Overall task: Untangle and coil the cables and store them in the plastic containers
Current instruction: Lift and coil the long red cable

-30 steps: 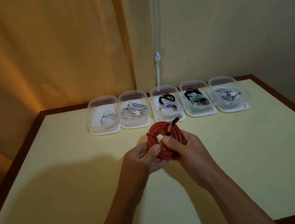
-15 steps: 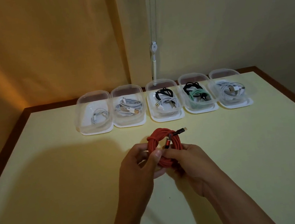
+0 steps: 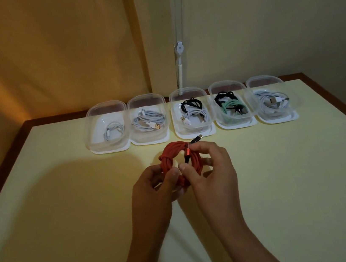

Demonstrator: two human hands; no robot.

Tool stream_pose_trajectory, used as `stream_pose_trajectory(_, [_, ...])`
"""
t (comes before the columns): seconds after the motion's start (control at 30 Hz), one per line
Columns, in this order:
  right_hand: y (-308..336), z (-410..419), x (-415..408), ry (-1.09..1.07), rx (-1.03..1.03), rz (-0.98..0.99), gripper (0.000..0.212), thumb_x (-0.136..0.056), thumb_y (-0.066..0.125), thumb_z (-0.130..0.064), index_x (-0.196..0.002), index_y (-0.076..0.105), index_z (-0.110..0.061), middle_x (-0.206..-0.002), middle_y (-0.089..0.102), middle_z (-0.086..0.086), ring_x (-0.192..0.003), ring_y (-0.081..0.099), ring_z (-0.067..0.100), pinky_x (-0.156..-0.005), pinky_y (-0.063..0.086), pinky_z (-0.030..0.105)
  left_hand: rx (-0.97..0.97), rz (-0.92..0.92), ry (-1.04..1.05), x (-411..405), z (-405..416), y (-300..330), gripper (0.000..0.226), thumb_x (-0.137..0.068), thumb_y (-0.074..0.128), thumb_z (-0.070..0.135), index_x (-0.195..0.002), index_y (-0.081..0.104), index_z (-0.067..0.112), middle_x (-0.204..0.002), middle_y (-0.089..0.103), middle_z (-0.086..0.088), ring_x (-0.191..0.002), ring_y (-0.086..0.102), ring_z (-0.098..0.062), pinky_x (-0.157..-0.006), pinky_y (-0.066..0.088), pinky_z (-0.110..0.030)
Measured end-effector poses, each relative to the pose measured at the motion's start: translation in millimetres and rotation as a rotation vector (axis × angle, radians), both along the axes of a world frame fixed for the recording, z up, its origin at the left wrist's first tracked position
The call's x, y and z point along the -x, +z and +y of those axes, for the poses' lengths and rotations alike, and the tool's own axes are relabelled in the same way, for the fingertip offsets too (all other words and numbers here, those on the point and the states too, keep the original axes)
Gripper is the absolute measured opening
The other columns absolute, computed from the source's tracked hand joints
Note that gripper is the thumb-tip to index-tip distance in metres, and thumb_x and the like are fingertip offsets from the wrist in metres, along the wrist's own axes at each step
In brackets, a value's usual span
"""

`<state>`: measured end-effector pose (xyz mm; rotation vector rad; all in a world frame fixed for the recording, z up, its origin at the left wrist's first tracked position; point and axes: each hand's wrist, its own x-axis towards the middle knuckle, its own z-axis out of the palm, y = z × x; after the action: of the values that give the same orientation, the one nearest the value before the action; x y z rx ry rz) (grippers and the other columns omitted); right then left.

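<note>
**A dim corner, warm light pooling at the left**

A pale yellow table (image 3: 286, 181) with a dark brown wooden edge (image 3: 4, 159) is spreading out below and all around the grip. Beyond the grip, an ochre curtain (image 3: 57, 58) is hanging in soft folds, glowing orange low down at the far left. Up and to the right of the grip, a plain cream wall (image 3: 273, 16) is standing in shade. Between curtain and wall, a thin cord is dropping to a white pull (image 3: 178, 47) directly beyond the grip.
</note>
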<state>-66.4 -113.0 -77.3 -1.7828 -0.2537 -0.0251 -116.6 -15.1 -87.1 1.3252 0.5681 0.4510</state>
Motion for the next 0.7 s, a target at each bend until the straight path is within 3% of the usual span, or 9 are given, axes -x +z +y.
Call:
stream_pose_trajectory(0.17, [-4.3, -1.7, -5.9, 0.005, 0.1, -0.115, 0.047, -0.084, 0.077, -0.014, -0.124, 0.066, -0.036, -0.112, 0.059, -0.024, -0.109, 0.057, 0.0, -0.085, 0.043, 0.01, -0.055, 0.004, -0.016, -0.4, 4.0, -0.6, 0.01, -0.09, 0.068, 0.012, -0.099, 0.068, 0.009, -0.083, 0.074, -0.01, -0.078, 0.074, -0.021, -0.065, 0.059, -0.026])
stream_pose_trajectory(0.37, [-5.2, -4.7, -12.5, 0.019, 0.096, -0.138, 0.027, -0.085, 0.076, -0.011, -0.106, 0.076, -0.028, -0.096, 0.069, -0.017, -0.093, 0.062, 0.007, -0.075, 0.038, 0.007, -0.07, -0.024, 0.007, -1.0, 6.0, -3.1, 0.008, -0.088, 0.069, 0.006, -0.095, 0.069, 0.011, -0.081, 0.073, -0.008, -0.079, 0.075, -0.021, -0.066, 0.059, -0.027])
stream_pose_trajectory(0.53, [-8.8, -1.7, -10.9, 0.008, 0.115, -0.128, 0.019, -0.085, 0.077, -0.011, -0.097, 0.078, -0.025, -0.089, 0.067, -0.014, -0.09, 0.06, 0.006, -0.077, 0.04, 0.005, -0.069, -0.047, -0.007, 1.0, -0.6, -0.7, 0.009, -0.086, 0.071, 0.006, -0.094, 0.068, 0.009, -0.081, 0.073, -0.008, -0.079, 0.075, -0.02, -0.066, 0.06, -0.027])
stream_pose_trajectory(0.7, [-4.5, -0.7, -7.8, -0.127, 0.115, -0.051, 0.018, -0.083, 0.077, -0.015, -0.09, 0.065, -0.026, -0.088, 0.06, -0.01, -0.086, 0.055, 0.003, -0.073, 0.039, 0.008, -0.117, -0.05, 0.001, 0.4, -6.0, -0.6, 0.007, -0.087, 0.07, 0.006, -0.092, 0.067, 0.008, -0.081, 0.072, -0.007, -0.078, 0.074, -0.02, -0.067, 0.061, -0.031])
